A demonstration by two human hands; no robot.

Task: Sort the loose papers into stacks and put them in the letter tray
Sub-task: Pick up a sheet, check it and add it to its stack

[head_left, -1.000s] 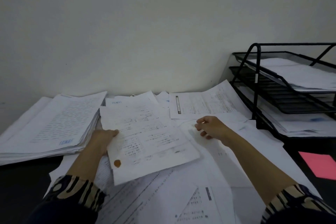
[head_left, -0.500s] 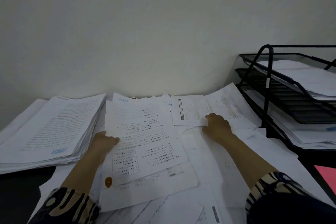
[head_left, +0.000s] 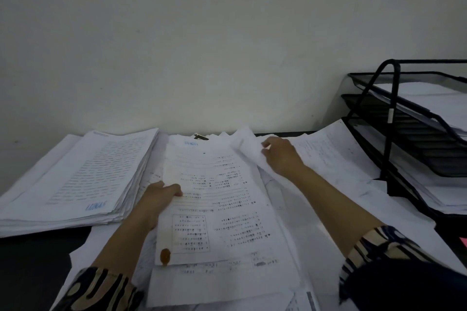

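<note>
Three tiers on the black letter tray (head_left: pixel 394 118), my landmark, at the right edge against the wall; white sheets already sit in its top and bottom tiers, middle tier looks bare. I read the step as mid-sort: gathering loose sheets, nothing going to the tray yet.

Well left of the tray, a thick squared stack (head_left: pixel 75 179) with blue print at its near corner — looks like one sorted pile done. Between that stack and the tray, the loose papers (head_left: pixel 316 209) spread overlapping across the dark desk (head_left: pixel 38 260), some running right up to the tray's foot.

On top of that spread, midway between stack and tray, a printed sheet (head_left: pixel 214 197) with a boxed table and an orange-brown spot near its bottom left corner. My left hand (head_left: pixel 156 199) grips its left edge, thumb on top, fingers curled under.

Nearer the tray, my right hand (head_left: pixel 280 156) pinches the lifted edge of another sheet (head_left: pixel 249 146), fingers curled on it; the paper curls up there.

Next move, my guess: free the pinched sheet from the overlap without dragging its neighbours, then lay it on the left-hand sheet, edges matched. Can't tell from the print which category it belongs to.
</note>
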